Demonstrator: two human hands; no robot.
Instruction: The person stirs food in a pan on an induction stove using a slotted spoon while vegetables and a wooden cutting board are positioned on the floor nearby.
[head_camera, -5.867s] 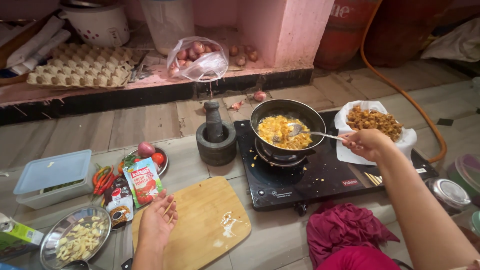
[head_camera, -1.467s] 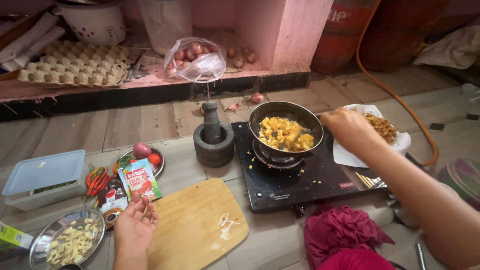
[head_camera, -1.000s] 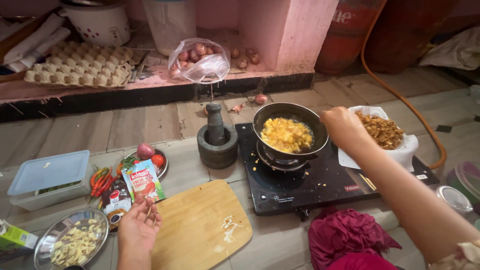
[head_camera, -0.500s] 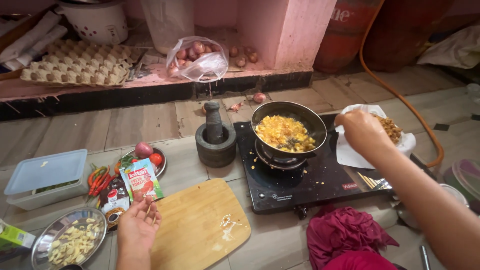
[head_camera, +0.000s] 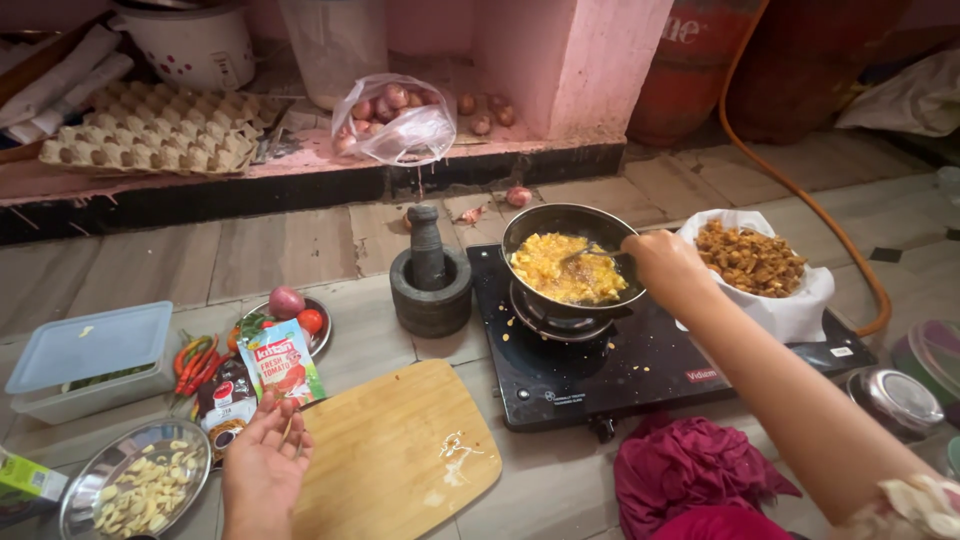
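My right hand is closed on the handle of a metal spoon whose bowl sits in yellow food inside a black pan. The pan stands on a black single-burner stove. My left hand rests open, palm up, at the left edge of a wooden cutting board, holding nothing. A red sauce pouch leans just above that hand.
A stone mortar with pestle stands left of the stove. A white bowl of fried brown pieces sits right of the pan. Also near: a steel plate of chopped bits, a plastic box, chillies, a maroon cloth, an orange hose.
My right hand has swung left from beside the bowl of fried pieces back to the pan's right rim, stirring. My left hand stays by the cutting board.
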